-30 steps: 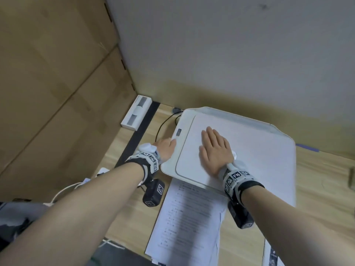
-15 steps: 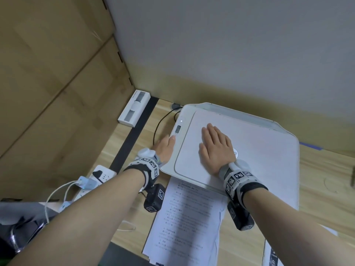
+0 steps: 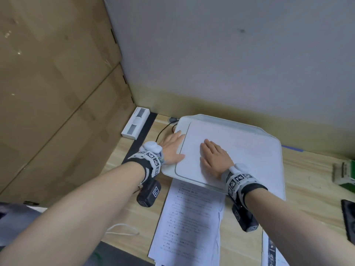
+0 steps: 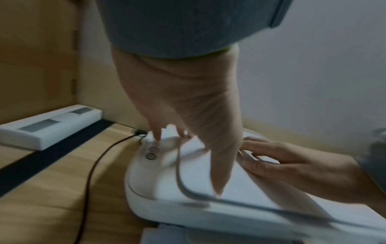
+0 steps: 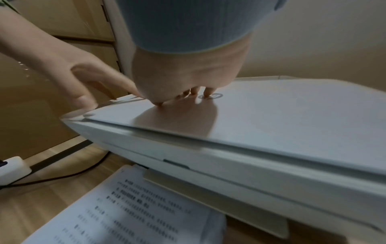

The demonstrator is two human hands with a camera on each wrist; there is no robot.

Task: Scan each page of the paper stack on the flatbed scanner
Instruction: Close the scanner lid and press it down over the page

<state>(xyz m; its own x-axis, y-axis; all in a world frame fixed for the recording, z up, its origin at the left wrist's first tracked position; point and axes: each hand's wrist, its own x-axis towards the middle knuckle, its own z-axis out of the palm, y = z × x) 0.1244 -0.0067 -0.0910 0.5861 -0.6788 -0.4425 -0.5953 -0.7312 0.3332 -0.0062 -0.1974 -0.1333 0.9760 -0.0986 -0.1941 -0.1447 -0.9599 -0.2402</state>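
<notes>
The white flatbed scanner (image 3: 249, 150) sits on the wooden table with its lid (image 5: 292, 115) down. My right hand (image 3: 213, 156) lies flat on the lid, fingers straight and together. My left hand (image 3: 172, 144) rests flat on the scanner's left strip, thumb at the lid's edge. In the left wrist view a fingertip (image 4: 155, 138) touches the strip just beyond two round buttons (image 4: 151, 152). A stack of printed pages (image 3: 188, 217) lies on the table in front of the scanner, its far end tucked under the front edge. Whatever is under the lid is hidden.
A white box-shaped device (image 3: 136, 122) sits at the back left by the cardboard wall. A black cable (image 3: 163, 129) runs to the scanner's rear corner. A power strip (image 5: 12, 170), a white cord (image 3: 123, 230), a green item (image 3: 345, 173) and another sheet (image 3: 272, 252) surround it.
My left hand has slid forward from the scanner's front-left corner along the left strip, now covering the small panel. My right hand stays flat on the lid.
</notes>
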